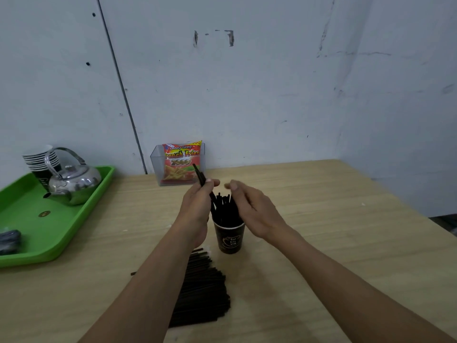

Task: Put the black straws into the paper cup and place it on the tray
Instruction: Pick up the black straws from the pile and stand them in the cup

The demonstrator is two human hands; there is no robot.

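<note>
A dark paper cup [230,238] stands upright on the wooden table, with several black straws [226,206] sticking out of it. My left hand [197,204] is just left of the cup's rim and grips a black straw [199,175] that points up and away. My right hand [254,209] hovers at the right of the cup, fingers apart and holding nothing. A pile of black straws [200,290] lies flat on the table in front of the cup, partly hidden by my left forearm. The green tray [37,238] sits at the left.
On the tray stand a steel kettle [74,181], a stack of paper cups [40,159] and a dark object [8,240] at its near end. A clear box with a French Fries snack bag [181,162] stands against the wall behind the cup.
</note>
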